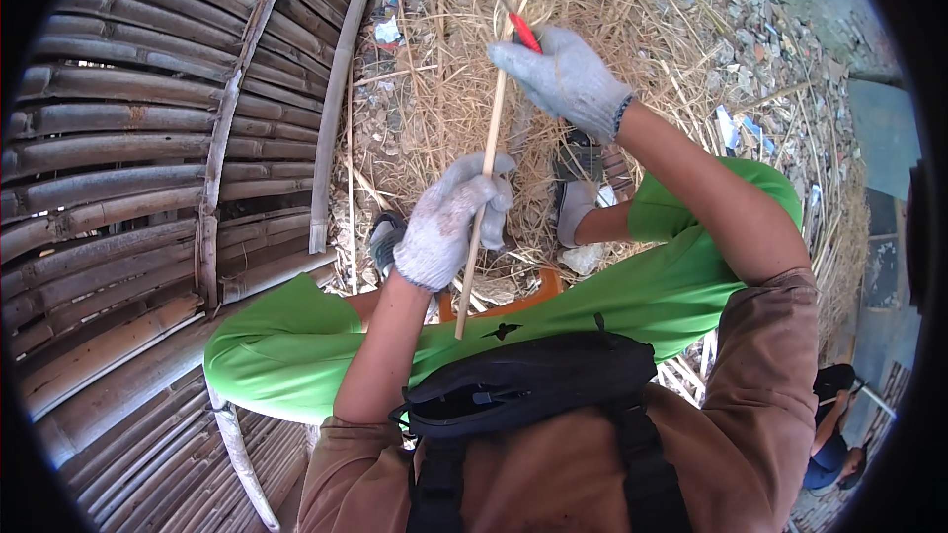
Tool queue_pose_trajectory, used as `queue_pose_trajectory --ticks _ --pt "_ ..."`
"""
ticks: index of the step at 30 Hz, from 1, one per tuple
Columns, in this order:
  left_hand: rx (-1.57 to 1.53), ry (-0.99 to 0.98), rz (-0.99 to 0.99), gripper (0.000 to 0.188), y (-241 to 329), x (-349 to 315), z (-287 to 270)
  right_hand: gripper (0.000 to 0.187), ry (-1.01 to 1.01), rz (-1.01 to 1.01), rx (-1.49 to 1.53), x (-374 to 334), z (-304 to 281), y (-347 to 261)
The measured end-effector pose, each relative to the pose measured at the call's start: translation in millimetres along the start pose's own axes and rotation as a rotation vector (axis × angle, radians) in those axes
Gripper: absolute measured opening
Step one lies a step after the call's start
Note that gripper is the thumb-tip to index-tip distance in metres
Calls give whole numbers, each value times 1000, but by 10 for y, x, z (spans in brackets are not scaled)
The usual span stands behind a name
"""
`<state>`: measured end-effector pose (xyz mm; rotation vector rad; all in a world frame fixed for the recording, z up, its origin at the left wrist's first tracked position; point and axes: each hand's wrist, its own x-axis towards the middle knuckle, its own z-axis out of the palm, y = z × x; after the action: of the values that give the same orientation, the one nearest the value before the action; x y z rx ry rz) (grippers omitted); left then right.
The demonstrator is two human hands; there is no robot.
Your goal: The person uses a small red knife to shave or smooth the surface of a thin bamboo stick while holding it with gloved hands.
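Head view: long, pale, slender stick point(495, 118)

Straw-like strips point(632, 25) on rubbly ground point(790, 54)

Stick point(497, 118) above straw point(410, 138), right of bamboo slats point(118, 150).

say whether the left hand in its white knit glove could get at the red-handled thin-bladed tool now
Probably, but not freely: the left hand is close by but holds a long, pale, thin stick, and the white-gloved right hand has the tool by its handle.
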<state>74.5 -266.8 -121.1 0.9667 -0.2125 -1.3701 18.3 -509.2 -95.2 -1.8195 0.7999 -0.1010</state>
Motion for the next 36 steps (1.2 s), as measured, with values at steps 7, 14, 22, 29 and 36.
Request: queue_pose_trajectory --ticks 7,14,22,29,36 --pt "-16 175 35 28 45 1 -393 73 37 -138 -127 29 134 110" --pt "-109 149 49 30 34 -59 -509 58 -7 -398 -650 -106 323 140" --pt "17 197 9 30 79 -160 -312 57 90 -493 -888 -13 298 178" --pt "426 321 43 29 35 -234 -142 58 18 -468 -965 51 198 219" --pt "284 307 39 24 7 -213 -186 59 70 -461 -1023 243 -5 282"
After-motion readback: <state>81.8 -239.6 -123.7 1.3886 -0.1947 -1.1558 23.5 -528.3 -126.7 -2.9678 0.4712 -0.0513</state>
